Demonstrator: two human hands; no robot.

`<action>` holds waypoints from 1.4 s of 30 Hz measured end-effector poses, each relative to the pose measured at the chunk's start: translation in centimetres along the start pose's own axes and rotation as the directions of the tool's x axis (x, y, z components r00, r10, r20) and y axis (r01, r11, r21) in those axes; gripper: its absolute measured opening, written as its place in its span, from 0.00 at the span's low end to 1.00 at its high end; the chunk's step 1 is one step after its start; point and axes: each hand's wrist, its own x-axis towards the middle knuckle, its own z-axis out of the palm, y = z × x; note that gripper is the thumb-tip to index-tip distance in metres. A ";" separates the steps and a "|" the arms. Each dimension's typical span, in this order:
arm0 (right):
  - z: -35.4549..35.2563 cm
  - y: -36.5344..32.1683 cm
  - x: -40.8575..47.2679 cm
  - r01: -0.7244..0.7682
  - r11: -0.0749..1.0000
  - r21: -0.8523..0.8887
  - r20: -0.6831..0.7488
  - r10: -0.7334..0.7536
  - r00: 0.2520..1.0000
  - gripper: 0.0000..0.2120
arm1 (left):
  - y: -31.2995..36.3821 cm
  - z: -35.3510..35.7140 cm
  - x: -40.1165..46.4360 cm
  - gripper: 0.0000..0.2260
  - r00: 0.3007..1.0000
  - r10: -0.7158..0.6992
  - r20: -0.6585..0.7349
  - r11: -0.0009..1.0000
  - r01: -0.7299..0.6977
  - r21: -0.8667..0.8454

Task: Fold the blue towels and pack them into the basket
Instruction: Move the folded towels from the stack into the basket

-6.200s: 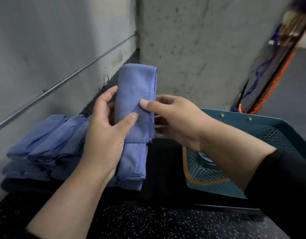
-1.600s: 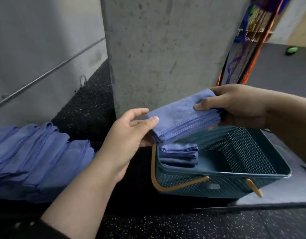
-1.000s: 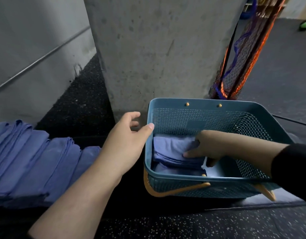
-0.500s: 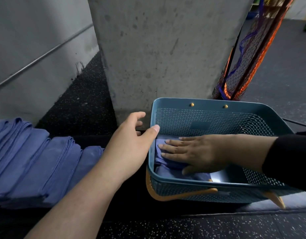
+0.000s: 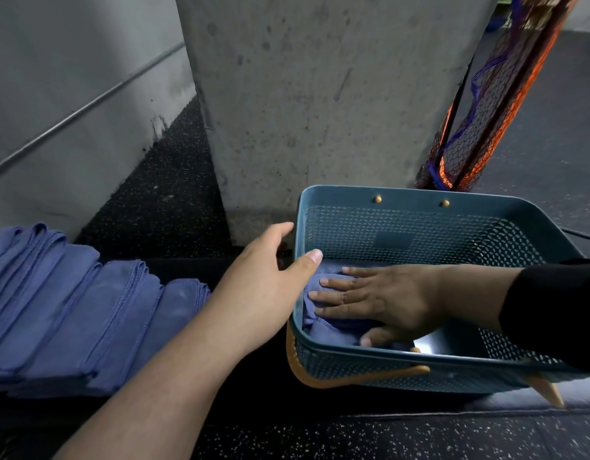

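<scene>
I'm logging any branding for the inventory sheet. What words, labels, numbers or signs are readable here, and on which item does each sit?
None can be read.
The basket has a plain solid panel on its far inner wall, with no print visible on it.
The folded towels under the right hand, the towel pile on the left and the concrete pillar show no lettering.

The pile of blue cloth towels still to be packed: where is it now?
In the head view, the pile of blue cloth towels lies at far left on the dark floor, left of the left hand and the teal plastic basket.
</scene>
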 end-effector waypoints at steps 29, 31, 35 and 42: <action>-19.0 -17.5 11.1 -0.102 0.699 0.708 -0.535 0.625 0.568 0.10 | -7.4 -16.6 -7.8 0.05 0.876 -0.078 -0.477 0.993 0.109 0.039; -17.0 -17.1 14.3 -0.207 0.668 0.715 -0.427 0.651 0.627 0.13 | -8.7 -17.0 -8.3 0.07 0.915 -0.094 -0.392 0.972 0.170 0.164; -13.4 -14.5 18.9 -0.370 0.569 0.734 -0.234 0.724 0.649 0.18 | -9.9 -17.5 -8.9 0.10 0.958 -0.111 -0.266 0.941 0.188 0.283; -11.8 -12.4 21.6 -0.531 0.496 0.687 0.088 0.669 0.738 0.44 | -10.6 -17.1 -8.7 0.13 0.989 -0.140 -0.044 0.841 0.142 0.522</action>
